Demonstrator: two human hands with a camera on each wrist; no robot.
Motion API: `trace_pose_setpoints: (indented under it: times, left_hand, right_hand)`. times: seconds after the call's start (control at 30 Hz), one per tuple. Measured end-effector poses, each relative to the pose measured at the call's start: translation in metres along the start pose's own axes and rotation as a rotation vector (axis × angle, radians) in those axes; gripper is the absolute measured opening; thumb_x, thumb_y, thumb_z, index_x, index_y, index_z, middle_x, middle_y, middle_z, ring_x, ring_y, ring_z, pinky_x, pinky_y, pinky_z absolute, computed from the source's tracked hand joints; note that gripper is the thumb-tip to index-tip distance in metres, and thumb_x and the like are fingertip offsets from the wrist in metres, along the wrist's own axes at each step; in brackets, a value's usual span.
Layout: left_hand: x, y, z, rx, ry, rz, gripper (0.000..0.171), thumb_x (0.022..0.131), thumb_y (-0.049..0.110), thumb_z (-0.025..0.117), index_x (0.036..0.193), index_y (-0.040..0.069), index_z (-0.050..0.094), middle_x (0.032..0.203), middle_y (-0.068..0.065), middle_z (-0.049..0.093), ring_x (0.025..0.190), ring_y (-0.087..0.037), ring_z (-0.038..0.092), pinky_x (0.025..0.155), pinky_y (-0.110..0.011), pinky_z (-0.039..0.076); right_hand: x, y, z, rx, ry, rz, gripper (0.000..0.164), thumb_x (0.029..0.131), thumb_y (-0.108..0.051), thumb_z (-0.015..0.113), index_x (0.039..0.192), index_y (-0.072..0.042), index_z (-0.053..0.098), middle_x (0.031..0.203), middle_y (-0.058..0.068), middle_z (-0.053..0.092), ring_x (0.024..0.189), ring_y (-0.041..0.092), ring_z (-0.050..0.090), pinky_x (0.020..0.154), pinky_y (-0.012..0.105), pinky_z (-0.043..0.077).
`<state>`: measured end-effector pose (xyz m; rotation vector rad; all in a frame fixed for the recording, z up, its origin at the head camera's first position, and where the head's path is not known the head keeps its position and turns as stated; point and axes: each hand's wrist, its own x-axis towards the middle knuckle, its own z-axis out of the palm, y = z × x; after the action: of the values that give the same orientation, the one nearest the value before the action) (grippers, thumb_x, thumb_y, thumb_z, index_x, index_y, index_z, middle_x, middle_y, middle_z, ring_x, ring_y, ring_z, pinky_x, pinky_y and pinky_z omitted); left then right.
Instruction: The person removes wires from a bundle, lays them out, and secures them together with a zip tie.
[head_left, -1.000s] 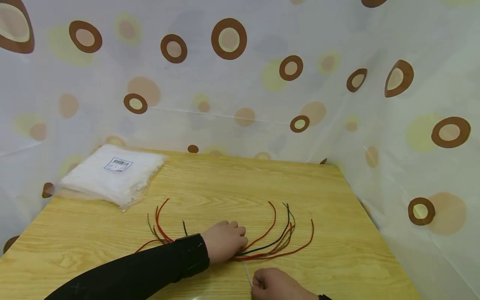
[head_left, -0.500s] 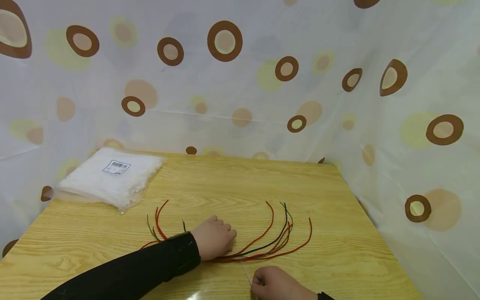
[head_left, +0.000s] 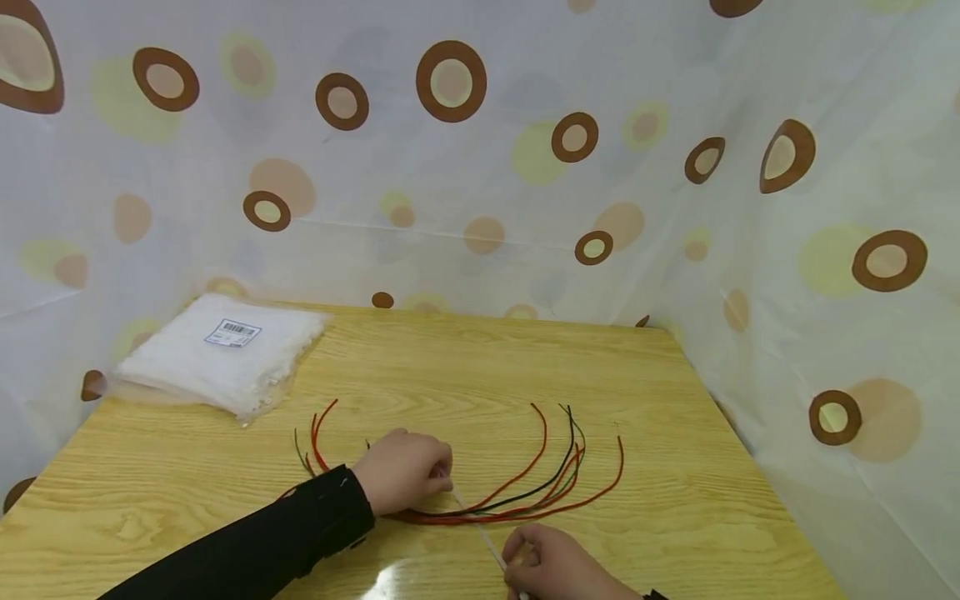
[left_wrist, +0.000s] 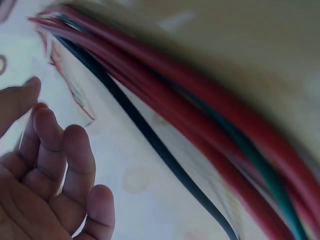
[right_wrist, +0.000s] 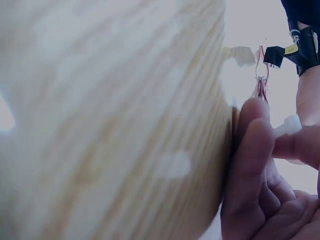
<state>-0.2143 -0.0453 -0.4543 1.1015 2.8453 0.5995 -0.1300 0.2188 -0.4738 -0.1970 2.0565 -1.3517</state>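
Observation:
A white cable tie (head_left: 489, 546) runs slantwise across a bundle of red, black and green wires (head_left: 525, 507) lying on the table. My right hand (head_left: 562, 562) pinches the tie near its head, and that white head (right_wrist: 291, 125) sticks out between thumb and finger in the right wrist view. Reaching over the bundle, my left hand (head_left: 405, 471) pinches the tie's far end between thumb and forefinger. The left wrist view shows the thumb and forefinger of the left hand (left_wrist: 55, 175) together, beside the wires (left_wrist: 175, 100). The left sleeve covers part of the wires' left side.
A clear plastic bag (head_left: 225, 350) full of white pieces, with a barcode label (head_left: 233, 332), lies at the back left of the wooden table (head_left: 480, 367). Patterned white sheeting (head_left: 510, 175) stands behind and on both sides.
My left hand has moved left along the bundle and turned, now holding the tie's far end. More of the tie shows. My right hand stays nearly in place, its fingers slightly shifted.

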Motion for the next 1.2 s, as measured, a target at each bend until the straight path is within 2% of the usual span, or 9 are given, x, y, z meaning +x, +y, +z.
trace_pose_setpoints:
  times: [0.1,0.17,0.3,0.4,0.47,0.6,0.8,0.93,1.2]
  left_hand:
    - [-0.002,0.007,-0.002,-0.075,0.023,-0.019,0.017,0.092,0.028,0.072,0.08,0.025,0.061,0.072,0.018,0.055,0.06,0.0,0.048,0.065,-0.029,0.045]
    - [-0.003,0.012,-0.002,-0.119,0.029,-0.033,0.016,0.093,0.027,0.07,0.081,0.026,0.06,0.074,0.017,0.056,0.062,0.0,0.05,0.062,-0.028,0.046]
    - [-0.003,0.021,0.002,-0.191,0.03,-0.07,0.015,0.095,0.025,0.068,0.083,0.026,0.059,0.08,0.015,0.06,0.066,-0.001,0.052,0.062,-0.025,0.047]
    - [-0.002,0.025,0.005,-0.199,0.049,-0.08,0.015,0.095,0.023,0.067,0.083,0.025,0.058,0.082,0.014,0.063,0.066,0.0,0.053,0.061,-0.023,0.046]
    - [-0.002,0.027,0.007,-0.196,0.058,-0.07,0.015,0.096,0.023,0.066,0.084,0.025,0.058,0.082,0.013,0.064,0.064,0.001,0.052,0.059,-0.021,0.045]
    - [-0.001,0.03,0.009,-0.138,0.09,-0.017,0.01,0.097,0.023,0.065,0.088,0.024,0.06,0.077,0.015,0.062,0.058,0.002,0.048,0.055,-0.019,0.042]
    - [-0.002,0.035,0.008,-0.028,0.122,0.059,0.011,0.098,0.021,0.063,0.087,0.021,0.062,0.065,0.016,0.051,0.05,0.0,0.039,0.051,-0.017,0.035]
    - [-0.002,0.036,0.008,0.019,0.161,0.099,0.015,0.097,0.018,0.064,0.083,0.02,0.06,0.061,0.014,0.046,0.049,-0.001,0.035,0.049,-0.017,0.031]
    - [0.0,0.037,0.011,0.076,0.163,0.097,0.02,0.096,0.019,0.065,0.078,0.021,0.057,0.059,0.015,0.04,0.049,-0.002,0.032,0.048,-0.017,0.026]
  right_hand:
    - [-0.001,-0.002,0.002,0.107,0.012,-0.001,0.013,0.094,-0.009,0.06,0.104,-0.002,0.064,0.078,0.005,0.071,0.055,0.007,0.057,0.051,0.019,0.045]
    - [-0.002,-0.005,0.004,0.157,0.021,-0.005,0.016,0.096,-0.008,0.057,0.106,0.0,0.065,0.083,0.006,0.072,0.06,0.009,0.061,0.054,0.021,0.05]
    - [-0.003,-0.01,0.007,0.253,0.026,-0.057,0.024,0.102,-0.012,0.052,0.113,0.004,0.066,0.097,0.008,0.072,0.081,0.02,0.071,0.061,0.024,0.056]
    - [-0.002,-0.013,0.007,0.292,0.016,-0.111,0.029,0.103,-0.018,0.055,0.117,0.005,0.064,0.104,0.011,0.072,0.087,0.021,0.072,0.056,0.023,0.054]
    - [0.0,-0.017,0.008,0.285,0.027,-0.149,0.031,0.102,-0.02,0.057,0.118,0.006,0.063,0.105,0.012,0.072,0.084,0.02,0.072,0.053,0.022,0.053]
    - [0.005,-0.026,0.008,0.236,0.082,-0.188,0.036,0.102,-0.026,0.057,0.119,0.006,0.063,0.101,0.01,0.071,0.076,0.019,0.071,0.05,0.022,0.051]
    - [0.012,-0.034,0.008,0.205,0.145,-0.161,0.045,0.101,-0.041,0.055,0.112,0.002,0.066,0.09,0.006,0.068,0.066,0.017,0.066,0.046,0.023,0.045]
    - [0.017,-0.038,0.01,0.208,0.165,-0.152,0.046,0.101,-0.043,0.054,0.106,0.001,0.066,0.084,0.006,0.067,0.062,0.016,0.064,0.045,0.024,0.042]
    - [0.024,-0.04,0.012,0.21,0.179,-0.156,0.046,0.102,-0.041,0.054,0.099,0.004,0.063,0.079,0.006,0.066,0.059,0.014,0.061,0.044,0.023,0.041]
